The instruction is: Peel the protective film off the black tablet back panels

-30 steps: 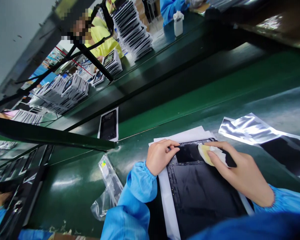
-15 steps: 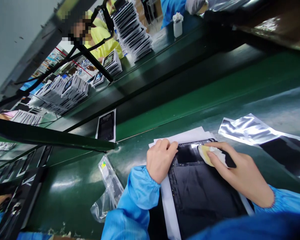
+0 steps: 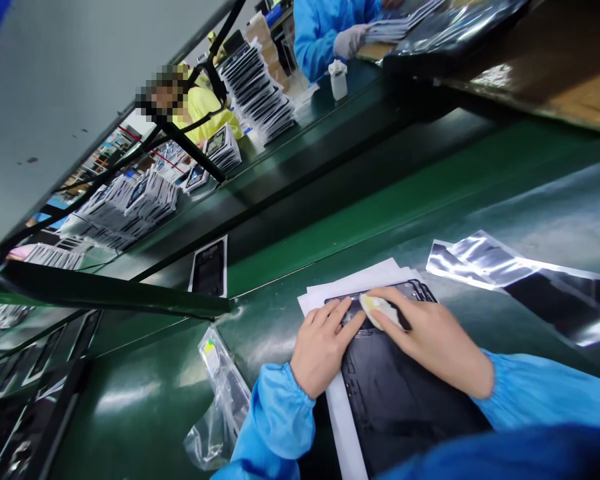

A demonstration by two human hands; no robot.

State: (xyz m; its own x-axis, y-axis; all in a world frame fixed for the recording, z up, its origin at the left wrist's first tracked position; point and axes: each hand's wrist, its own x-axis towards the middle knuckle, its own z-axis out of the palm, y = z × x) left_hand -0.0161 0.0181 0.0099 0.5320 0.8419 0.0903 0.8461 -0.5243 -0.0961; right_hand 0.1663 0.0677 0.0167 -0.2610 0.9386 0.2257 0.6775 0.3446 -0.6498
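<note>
A flat black tablet-like panel (image 3: 410,393) lies tilted in view on white sheets (image 3: 347,427), its lower end hidden by my sleeve. My left hand (image 3: 323,343) rests on its upper left corner, fingers stretched out and lying on the surface. Between the thumb and fingers of my right hand (image 3: 437,337) is a white and pale yellow wiping cloth (image 3: 379,312). That cloth is pressed on the panel's top strip, close beside my left fingertips.
Left of my arm lies a clear plastic bag (image 3: 220,400). Shiny film sheets (image 3: 485,260) lie at the right. Another panel (image 3: 209,268) sits on the green belt. Beyond are stacked panels (image 3: 257,93), a white bottle (image 3: 338,83) and co-workers. A metal bar (image 3: 115,287) crosses at the left.
My right hand has slid the cloth left along the panel's top strip, towards my left hand. The left fingers now lie more stretched out. The view has shifted slightly.
</note>
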